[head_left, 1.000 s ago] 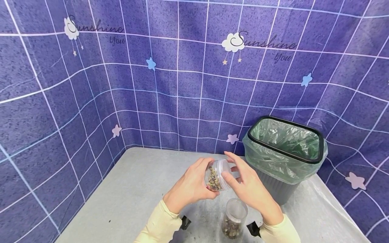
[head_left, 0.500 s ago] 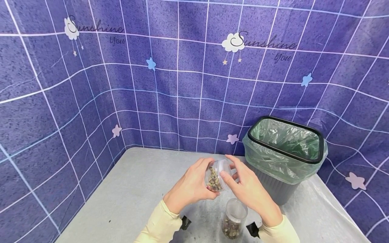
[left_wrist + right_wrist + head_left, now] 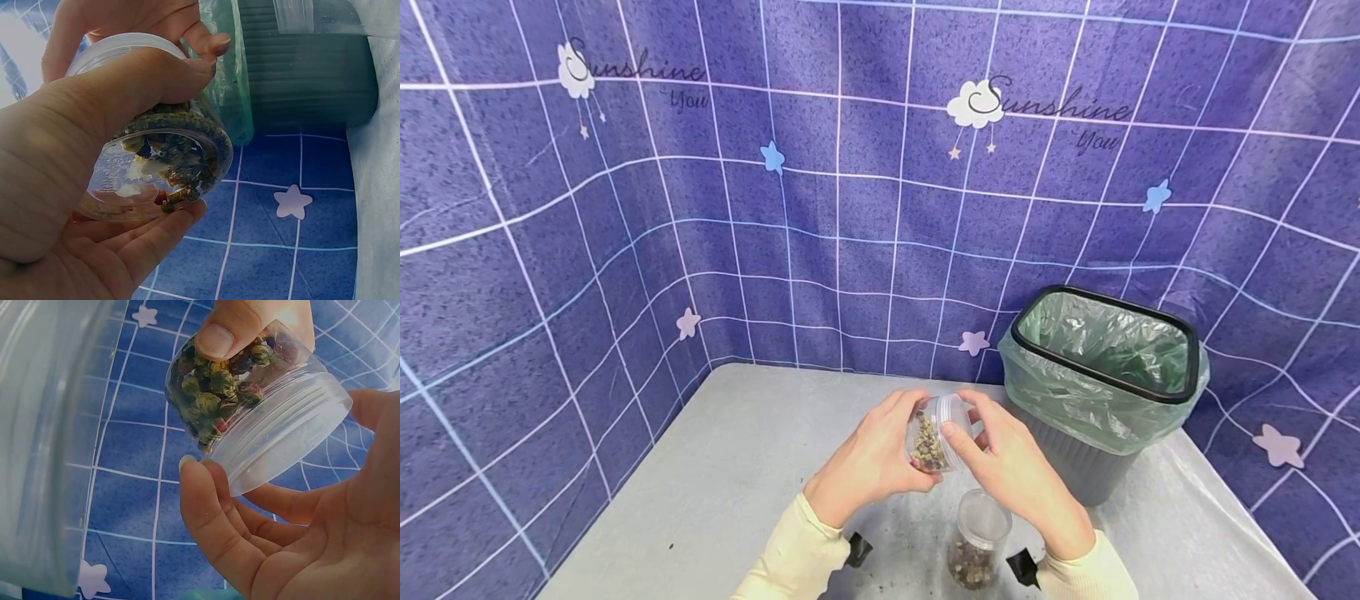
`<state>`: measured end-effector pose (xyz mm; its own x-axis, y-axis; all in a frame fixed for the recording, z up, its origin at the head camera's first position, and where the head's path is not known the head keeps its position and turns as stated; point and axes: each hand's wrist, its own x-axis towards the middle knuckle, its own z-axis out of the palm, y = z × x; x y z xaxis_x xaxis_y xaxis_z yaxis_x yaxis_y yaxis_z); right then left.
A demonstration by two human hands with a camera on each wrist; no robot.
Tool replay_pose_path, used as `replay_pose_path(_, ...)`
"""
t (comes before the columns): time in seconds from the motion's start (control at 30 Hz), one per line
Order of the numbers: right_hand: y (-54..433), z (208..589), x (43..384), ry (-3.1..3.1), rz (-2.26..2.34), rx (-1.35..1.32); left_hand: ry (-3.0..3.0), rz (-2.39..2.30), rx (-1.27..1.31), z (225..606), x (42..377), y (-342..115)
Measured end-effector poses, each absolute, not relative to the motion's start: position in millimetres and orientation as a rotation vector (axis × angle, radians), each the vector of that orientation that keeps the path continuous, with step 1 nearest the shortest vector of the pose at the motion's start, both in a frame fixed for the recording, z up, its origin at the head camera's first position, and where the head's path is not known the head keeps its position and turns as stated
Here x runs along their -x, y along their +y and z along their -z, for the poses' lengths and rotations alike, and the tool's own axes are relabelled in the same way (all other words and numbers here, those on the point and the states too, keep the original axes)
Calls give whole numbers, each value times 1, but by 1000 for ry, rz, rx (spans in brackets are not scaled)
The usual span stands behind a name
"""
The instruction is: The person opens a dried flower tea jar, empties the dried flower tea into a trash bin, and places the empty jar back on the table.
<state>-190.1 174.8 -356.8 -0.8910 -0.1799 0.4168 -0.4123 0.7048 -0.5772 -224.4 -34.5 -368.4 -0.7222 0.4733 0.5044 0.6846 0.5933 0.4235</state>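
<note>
A clear plastic jar (image 3: 927,442) is held tilted over the table, its lid end toward the right. My left hand (image 3: 874,450) grips its body, fingers over the top and thumb below. Dried flower buds (image 3: 209,403), greenish-yellow with some dark red, fill part of it. Around the frosted screw lid (image 3: 294,437) my right hand (image 3: 1013,458) curls, thumb on the near side and fingers on the far side. In the left wrist view the jar's base (image 3: 165,169) faces the camera, with raised lettering. A second lidded jar (image 3: 976,546) of darker contents stands below the right hand.
A grey trash bin (image 3: 1075,450) with a green liner and black rim stands at the right, behind my right hand. The grey-white tabletop (image 3: 730,475) has small dark specks. A purple gridded curtain (image 3: 850,208) hangs behind and at the sides.
My right hand's fingers have come down and closed in around the lid. The left hand and the tilted jar have stayed nearly still.
</note>
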Motion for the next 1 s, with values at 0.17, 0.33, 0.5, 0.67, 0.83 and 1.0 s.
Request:
replay_pose_path(0.17,175,357,190,-2584,-992,-468,-2491,867,928,369,225,-34)
replay_pose_path(0.33,176,357,191,-2571,-969,-499,-2499,871,919,368,224,-34)
replay_pose_path(0.5,177,357,192,-2538,-925,-551,-2498,868,923,368,225,-35)
replay_pose_path(0.67,179,359,192,-2498,-901,-613,-2491,868,932,368,225,-35)
replay_pose_path(0.83,182,359,192,-2477,-913,-680,-2498,860,928,367,225,-35)
replay_pose_path(1.0,182,357,191,-2474,-921,-713,-2502,867,931,367,226,-36)
